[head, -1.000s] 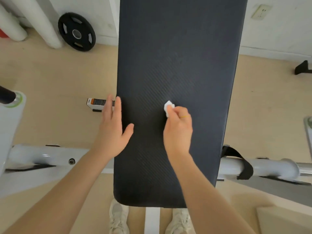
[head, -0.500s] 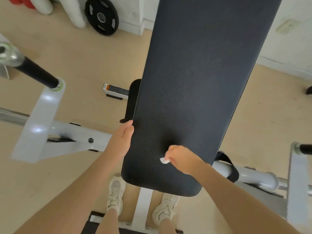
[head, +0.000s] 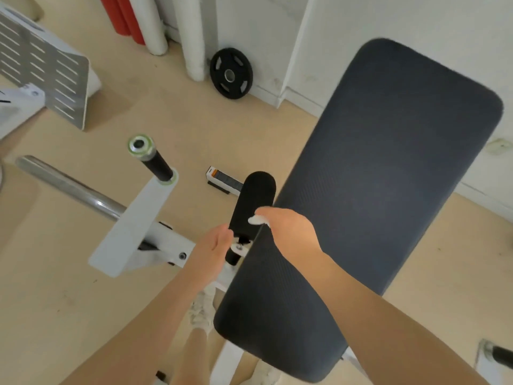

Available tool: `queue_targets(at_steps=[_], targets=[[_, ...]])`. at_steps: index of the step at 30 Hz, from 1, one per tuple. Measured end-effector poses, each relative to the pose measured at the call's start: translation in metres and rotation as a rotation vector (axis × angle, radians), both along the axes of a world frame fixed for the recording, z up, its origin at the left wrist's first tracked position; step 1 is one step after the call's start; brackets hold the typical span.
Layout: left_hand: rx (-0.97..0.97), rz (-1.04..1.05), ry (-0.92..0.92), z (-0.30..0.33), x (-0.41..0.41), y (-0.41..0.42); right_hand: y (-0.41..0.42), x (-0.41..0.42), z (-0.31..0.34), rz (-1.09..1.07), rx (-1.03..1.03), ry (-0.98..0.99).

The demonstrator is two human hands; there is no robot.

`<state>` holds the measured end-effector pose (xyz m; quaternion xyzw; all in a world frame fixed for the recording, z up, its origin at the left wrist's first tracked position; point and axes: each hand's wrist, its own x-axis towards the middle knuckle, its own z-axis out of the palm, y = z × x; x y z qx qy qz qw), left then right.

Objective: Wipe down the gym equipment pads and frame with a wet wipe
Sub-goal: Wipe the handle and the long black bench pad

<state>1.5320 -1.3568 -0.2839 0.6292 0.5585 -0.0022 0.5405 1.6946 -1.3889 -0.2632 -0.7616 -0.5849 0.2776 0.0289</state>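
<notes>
No legible text anywhere.

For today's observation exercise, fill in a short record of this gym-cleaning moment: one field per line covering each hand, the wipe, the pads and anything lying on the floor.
right hand: right hand holds the wet wipe at the large pad's left edge
left hand: left hand beside the small roller pad, fingers relaxed, holding nothing
large pad: dark back pad, tilted across the view
frame: white frame with a black handle grip
floor: weight plate leaning on the wall; small box
</notes>
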Motion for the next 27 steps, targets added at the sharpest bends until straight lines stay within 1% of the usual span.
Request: queue_targets(at_steps=[1,3,5,6,8,10,11,14,15,16,18,20,23,25,26,27], targets=[[-0.016,-0.022,0.0,-0.002,0.0,0.012,0.009,-0.002,-0.004,0.145,0.03,-0.079],[-0.029,-0.086,-0.014,-0.002,0.005,0.038,0.03,0.0,-0.008,0.348,0.075,-0.191],[-0.034,-0.102,0.006,0.0,0.011,0.06,0.054,0.006,-0.018,0.478,0.04,-0.329],[-0.034,-0.102,0.002,-0.002,0.013,0.069,0.064,0.007,-0.022,0.512,-0.03,-0.4],[-0.051,-0.11,-0.013,-0.009,0.02,0.079,0.077,0.014,-0.025,0.481,-0.223,-0.395],[-0.07,-0.144,-0.013,-0.016,0.027,0.081,0.078,0.018,-0.028,0.526,-0.427,-0.261],[-0.079,-0.154,-0.017,-0.02,0.03,0.08,0.077,0.022,-0.029,0.604,-0.465,-0.253],[-0.103,-0.132,-0.046,-0.03,0.039,0.07,0.073,0.029,-0.025,0.673,-0.53,-0.261],[-0.118,-0.115,-0.058,-0.032,0.042,0.066,0.073,0.034,-0.025,0.725,-0.503,-0.292],[-0.134,-0.103,-0.075,-0.035,0.046,0.062,0.077,0.038,-0.02,0.83,-0.456,-0.374],[-0.158,-0.087,-0.101,-0.04,0.055,0.054,0.089,0.061,-0.012,0.924,-0.344,-0.479],[-0.142,-0.078,-0.116,-0.043,0.065,0.049,0.107,0.092,-0.001,0.865,-0.254,-0.533],[-0.133,-0.073,-0.16,-0.045,0.086,0.044,0.121,0.131,0.008,0.747,-0.149,-0.687],[-0.159,-0.08,-0.185,-0.045,0.097,0.042,0.114,0.125,0.002,0.697,-0.045,-0.655],[-0.175,-0.072,-0.195,-0.044,0.1,0.042,0.106,0.118,-0.006,0.69,-0.028,-0.632],[-0.194,-0.048,-0.209,-0.044,0.102,0.043,0.098,0.111,-0.015,0.718,0.001,-0.601]])
